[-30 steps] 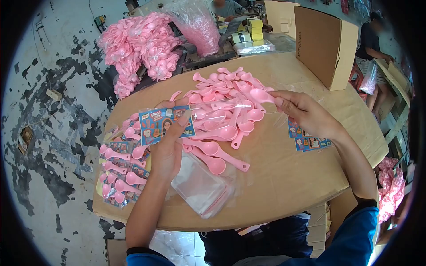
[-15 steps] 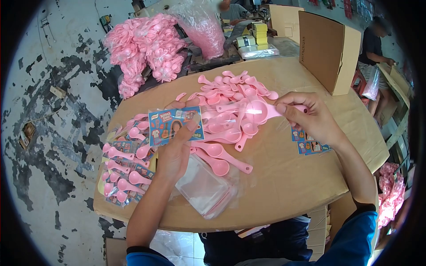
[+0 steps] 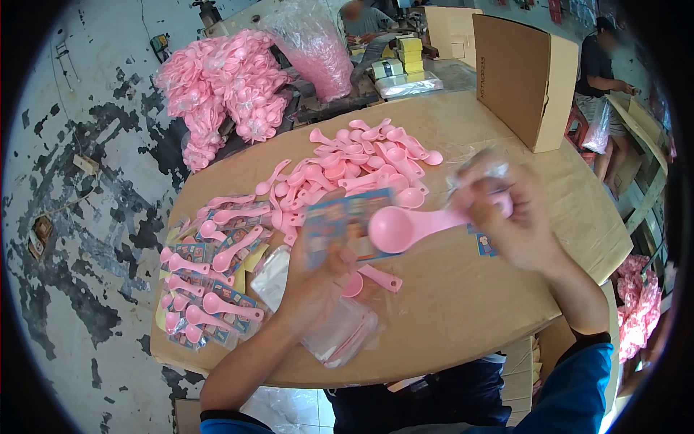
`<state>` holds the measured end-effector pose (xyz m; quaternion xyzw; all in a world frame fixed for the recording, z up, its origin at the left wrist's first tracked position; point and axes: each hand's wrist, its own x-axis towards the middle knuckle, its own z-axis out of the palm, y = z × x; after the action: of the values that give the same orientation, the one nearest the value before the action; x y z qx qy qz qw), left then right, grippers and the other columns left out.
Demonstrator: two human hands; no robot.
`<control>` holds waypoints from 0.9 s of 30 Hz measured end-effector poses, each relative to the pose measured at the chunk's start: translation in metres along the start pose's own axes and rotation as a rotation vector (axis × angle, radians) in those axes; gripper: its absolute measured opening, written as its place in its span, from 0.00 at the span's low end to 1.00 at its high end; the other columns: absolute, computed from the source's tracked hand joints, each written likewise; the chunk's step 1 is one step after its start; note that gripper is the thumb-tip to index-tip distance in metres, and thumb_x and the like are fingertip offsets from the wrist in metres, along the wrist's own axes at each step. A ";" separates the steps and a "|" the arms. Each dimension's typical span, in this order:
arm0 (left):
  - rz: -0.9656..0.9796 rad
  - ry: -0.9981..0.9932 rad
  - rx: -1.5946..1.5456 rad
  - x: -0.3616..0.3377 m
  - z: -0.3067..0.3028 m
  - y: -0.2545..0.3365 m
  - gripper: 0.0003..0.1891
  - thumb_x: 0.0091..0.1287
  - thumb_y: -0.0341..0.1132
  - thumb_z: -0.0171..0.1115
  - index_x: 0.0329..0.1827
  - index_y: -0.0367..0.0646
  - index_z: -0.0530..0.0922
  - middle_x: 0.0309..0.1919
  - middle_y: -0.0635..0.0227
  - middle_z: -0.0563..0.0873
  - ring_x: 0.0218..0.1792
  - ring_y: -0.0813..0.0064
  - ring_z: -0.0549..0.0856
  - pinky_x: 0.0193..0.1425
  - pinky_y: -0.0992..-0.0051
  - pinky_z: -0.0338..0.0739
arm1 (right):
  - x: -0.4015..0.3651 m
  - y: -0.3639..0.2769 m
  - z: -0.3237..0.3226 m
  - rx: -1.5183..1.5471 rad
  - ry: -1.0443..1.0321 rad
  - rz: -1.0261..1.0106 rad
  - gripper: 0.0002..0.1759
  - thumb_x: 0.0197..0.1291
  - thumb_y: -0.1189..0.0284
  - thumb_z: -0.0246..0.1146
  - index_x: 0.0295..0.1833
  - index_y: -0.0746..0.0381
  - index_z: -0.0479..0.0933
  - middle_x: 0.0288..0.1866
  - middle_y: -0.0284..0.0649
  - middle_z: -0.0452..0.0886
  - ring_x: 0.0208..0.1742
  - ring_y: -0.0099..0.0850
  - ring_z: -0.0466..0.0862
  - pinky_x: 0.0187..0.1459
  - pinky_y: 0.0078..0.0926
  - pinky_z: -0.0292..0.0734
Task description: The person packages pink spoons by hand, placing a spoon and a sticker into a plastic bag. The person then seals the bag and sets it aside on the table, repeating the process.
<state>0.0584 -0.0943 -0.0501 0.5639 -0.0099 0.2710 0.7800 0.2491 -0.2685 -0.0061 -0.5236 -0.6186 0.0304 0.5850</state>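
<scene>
My left hand [image 3: 314,286] is closed on a blue printed card [image 3: 329,228], slightly blurred. In front of the card's right side is the bowl of a pink measuring spoon [image 3: 394,230], whose handle my right hand [image 3: 510,217] pinches. Clear film shows by the right fingers, smeared by motion. Below the left hand lie clear plastic bags [image 3: 340,333], with pink spoons [image 3: 379,277] partly hidden beside it. Past both hands spreads a pile of loose pink spoons [image 3: 340,166]. To the left are packed spoons with cards [image 3: 206,289].
Brown paper covers the table [image 3: 463,311]. More blue cards [image 3: 484,246] lie under the right hand. An upright cardboard box [image 3: 524,87] stands at the back right. Bagged pink spoons [image 3: 224,79] are heaped behind the table. Two other people sit farther back.
My right hand has brought the spoon lower and left, so its bowl now overlaps the card. The card has shifted right and tilted. The whole view has shifted slightly.
</scene>
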 end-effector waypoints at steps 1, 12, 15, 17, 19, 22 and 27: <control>-0.020 -0.029 -0.039 0.003 0.001 0.003 0.37 0.68 0.37 0.65 0.75 0.40 0.53 0.69 0.52 0.68 0.69 0.61 0.71 0.73 0.56 0.68 | 0.001 -0.002 -0.005 -0.006 0.058 -0.005 0.05 0.64 0.79 0.59 0.44 0.63 0.76 0.34 0.32 0.80 0.31 0.15 0.73 0.30 0.16 0.66; 0.085 -0.269 0.719 -0.006 0.023 -0.001 0.35 0.65 0.30 0.65 0.73 0.36 0.58 0.67 0.52 0.69 0.70 0.66 0.69 0.73 0.68 0.64 | 0.007 -0.030 -0.005 -0.108 -0.018 0.081 0.05 0.62 0.81 0.61 0.41 0.68 0.82 0.24 0.35 0.85 0.25 0.16 0.84 0.25 0.13 0.72; -0.014 -0.297 0.743 -0.015 0.052 -0.004 0.32 0.67 0.31 0.63 0.72 0.35 0.60 0.64 0.51 0.72 0.65 0.69 0.73 0.65 0.72 0.70 | 0.005 -0.031 0.016 0.095 -0.143 0.179 0.06 0.64 0.81 0.60 0.43 0.69 0.82 0.30 0.39 0.87 0.32 0.23 0.88 0.29 0.15 0.77; -0.136 -0.266 0.762 -0.017 0.053 -0.005 0.32 0.68 0.30 0.63 0.72 0.35 0.60 0.62 0.54 0.74 0.62 0.72 0.76 0.62 0.75 0.73 | 0.002 -0.023 0.016 0.003 -0.117 0.105 0.07 0.64 0.78 0.63 0.45 0.68 0.82 0.33 0.38 0.86 0.32 0.21 0.85 0.32 0.15 0.76; -0.267 -0.235 0.761 -0.017 0.044 -0.003 0.31 0.70 0.29 0.61 0.73 0.34 0.59 0.60 0.59 0.77 0.58 0.77 0.78 0.58 0.77 0.74 | 0.004 -0.023 0.020 0.030 0.017 0.066 0.08 0.64 0.76 0.64 0.46 0.68 0.82 0.34 0.37 0.85 0.33 0.20 0.83 0.34 0.16 0.76; -0.308 -0.211 0.426 -0.020 0.037 -0.006 0.25 0.73 0.31 0.57 0.70 0.35 0.63 0.49 0.66 0.82 0.43 0.85 0.80 0.43 0.80 0.75 | 0.009 -0.015 0.022 0.000 0.109 0.160 0.08 0.65 0.74 0.65 0.46 0.67 0.82 0.35 0.36 0.84 0.33 0.19 0.79 0.37 0.16 0.76; -0.502 -0.319 0.368 -0.019 0.040 0.002 0.20 0.76 0.34 0.54 0.68 0.36 0.67 0.46 0.71 0.80 0.42 0.88 0.78 0.43 0.83 0.73 | 0.003 0.005 0.012 0.127 -0.196 0.391 0.09 0.65 0.74 0.64 0.47 0.68 0.82 0.36 0.36 0.85 0.35 0.17 0.79 0.38 0.17 0.76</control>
<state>0.0533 -0.1373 -0.0402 0.7151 0.0564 -0.0237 0.6964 0.2439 -0.2570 -0.0112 -0.5903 -0.5561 0.2325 0.5369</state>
